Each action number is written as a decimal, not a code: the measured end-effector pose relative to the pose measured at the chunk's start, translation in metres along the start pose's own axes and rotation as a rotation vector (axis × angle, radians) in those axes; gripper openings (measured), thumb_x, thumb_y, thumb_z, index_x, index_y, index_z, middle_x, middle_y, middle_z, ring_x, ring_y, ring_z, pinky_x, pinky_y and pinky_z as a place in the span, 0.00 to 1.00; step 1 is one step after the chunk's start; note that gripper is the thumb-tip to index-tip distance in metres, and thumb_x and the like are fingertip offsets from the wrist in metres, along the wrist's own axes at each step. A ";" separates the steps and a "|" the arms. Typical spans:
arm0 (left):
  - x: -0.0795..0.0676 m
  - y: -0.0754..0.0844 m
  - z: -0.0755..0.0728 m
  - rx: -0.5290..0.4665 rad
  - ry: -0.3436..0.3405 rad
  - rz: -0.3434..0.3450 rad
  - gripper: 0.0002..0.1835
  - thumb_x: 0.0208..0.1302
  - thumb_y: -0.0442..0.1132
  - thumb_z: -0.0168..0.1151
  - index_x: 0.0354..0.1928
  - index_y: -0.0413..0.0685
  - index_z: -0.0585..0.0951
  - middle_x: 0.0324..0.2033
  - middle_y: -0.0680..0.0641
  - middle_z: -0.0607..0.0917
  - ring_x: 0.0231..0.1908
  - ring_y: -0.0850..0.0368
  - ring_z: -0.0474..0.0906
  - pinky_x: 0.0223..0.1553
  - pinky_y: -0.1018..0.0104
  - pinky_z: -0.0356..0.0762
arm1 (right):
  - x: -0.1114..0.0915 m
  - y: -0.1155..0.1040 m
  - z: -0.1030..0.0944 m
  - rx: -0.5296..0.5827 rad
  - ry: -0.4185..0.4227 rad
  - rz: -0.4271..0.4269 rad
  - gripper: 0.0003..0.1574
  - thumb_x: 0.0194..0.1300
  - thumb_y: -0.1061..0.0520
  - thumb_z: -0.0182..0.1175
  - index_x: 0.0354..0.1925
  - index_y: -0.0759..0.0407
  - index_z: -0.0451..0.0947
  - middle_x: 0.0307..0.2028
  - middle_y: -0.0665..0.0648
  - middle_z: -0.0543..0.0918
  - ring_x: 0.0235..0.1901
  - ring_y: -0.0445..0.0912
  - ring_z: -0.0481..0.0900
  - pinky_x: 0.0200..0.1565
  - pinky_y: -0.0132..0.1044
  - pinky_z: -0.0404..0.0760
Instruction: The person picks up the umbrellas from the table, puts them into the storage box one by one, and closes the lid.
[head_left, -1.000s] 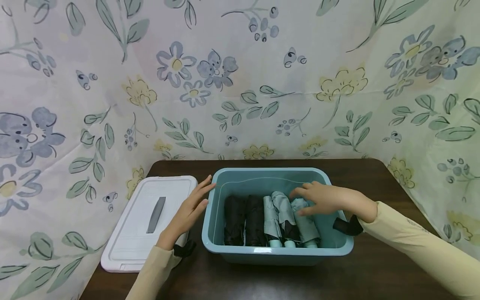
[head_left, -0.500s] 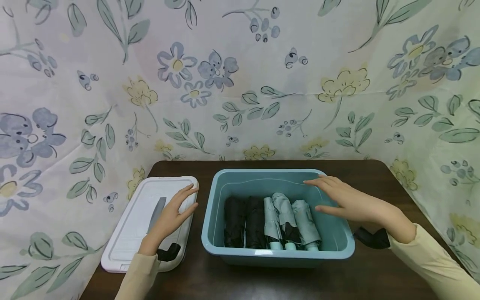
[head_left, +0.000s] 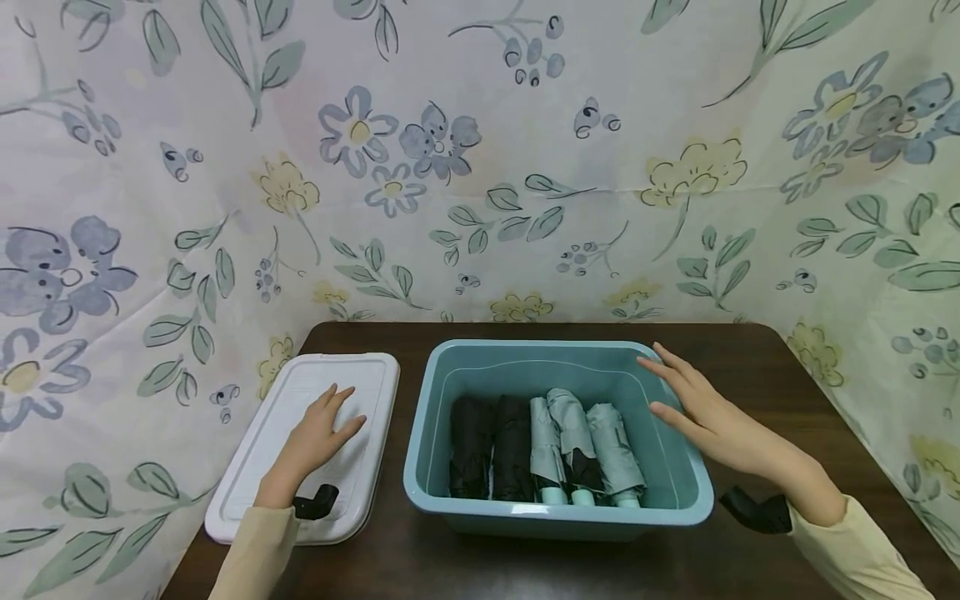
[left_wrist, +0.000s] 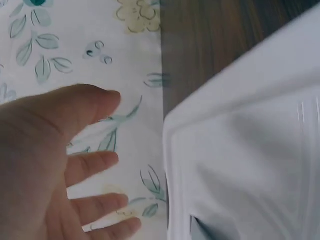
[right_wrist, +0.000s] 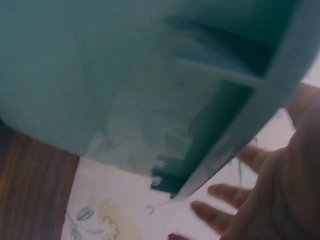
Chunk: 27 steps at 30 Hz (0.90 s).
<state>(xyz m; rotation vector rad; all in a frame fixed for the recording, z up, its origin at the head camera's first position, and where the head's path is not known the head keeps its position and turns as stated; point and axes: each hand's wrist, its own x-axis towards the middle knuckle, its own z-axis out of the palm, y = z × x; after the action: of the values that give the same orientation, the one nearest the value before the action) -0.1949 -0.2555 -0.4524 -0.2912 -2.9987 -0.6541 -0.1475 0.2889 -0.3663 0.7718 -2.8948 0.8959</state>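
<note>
A blue-green plastic bin (head_left: 558,517) stands on the table. Inside, side by side, lie two folded black umbrellas (head_left: 471,446) and three folded light blue umbrellas (head_left: 573,429) with pale handle ends facing front. My left hand (head_left: 311,437) hovers over the white lid (head_left: 378,383), fingers spread and holding nothing; it hides the lid's grey handle in the head view. At the bin's right rim is my right hand (head_left: 723,421), fingers extended. In the right wrist view its fingers lie close beside the bin's rim (right_wrist: 240,135); I cannot tell whether they touch.
Dark wooden table (head_left: 420,567) lies under the bin and the lid. A floral cloth (head_left: 480,167) hangs behind and at both sides. Black straps with wrist mounts (head_left: 757,510) sit at both wrists.
My right hand has drawn back from the light blue umbrellas to the bin's right rim. My left hand has left the bin's left rim and moved left over the lid.
</note>
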 end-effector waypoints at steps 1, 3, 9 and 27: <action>0.000 -0.001 -0.001 0.008 0.000 -0.007 0.33 0.65 0.51 0.55 0.65 0.38 0.63 0.65 0.27 0.57 0.62 0.28 0.56 0.50 0.31 0.63 | -0.002 0.002 0.001 -0.004 0.008 -0.007 0.39 0.69 0.52 0.51 0.71 0.42 0.47 0.73 0.53 0.38 0.70 0.59 0.42 0.54 0.67 0.57; 0.000 -0.004 -0.001 0.035 -0.001 -0.015 0.34 0.64 0.50 0.56 0.64 0.35 0.64 0.64 0.25 0.58 0.61 0.27 0.57 0.50 0.32 0.63 | -0.005 0.005 0.004 -0.015 0.019 -0.031 0.39 0.68 0.53 0.53 0.71 0.42 0.48 0.73 0.52 0.39 0.70 0.58 0.44 0.53 0.67 0.59; 0.000 -0.014 0.002 0.113 -0.039 -0.054 0.34 0.63 0.47 0.56 0.62 0.28 0.64 0.60 0.22 0.62 0.58 0.25 0.61 0.52 0.35 0.64 | -0.010 0.014 0.007 -0.028 0.026 -0.045 0.43 0.65 0.53 0.57 0.72 0.43 0.47 0.73 0.51 0.38 0.70 0.57 0.46 0.51 0.65 0.64; 0.009 -0.043 0.013 0.187 -0.002 -0.131 0.29 0.62 0.45 0.57 0.59 0.30 0.69 0.49 0.26 0.72 0.48 0.29 0.68 0.40 0.37 0.70 | -0.022 0.041 0.030 0.256 0.076 -0.100 0.44 0.65 0.63 0.52 0.73 0.52 0.43 0.73 0.54 0.35 0.71 0.38 0.35 0.49 0.71 0.56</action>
<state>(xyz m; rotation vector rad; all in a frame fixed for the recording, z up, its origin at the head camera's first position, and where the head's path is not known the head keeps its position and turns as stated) -0.2127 -0.2873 -0.4807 -0.0856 -3.0715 -0.3776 -0.1434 0.3125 -0.4165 0.8666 -2.6821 1.2696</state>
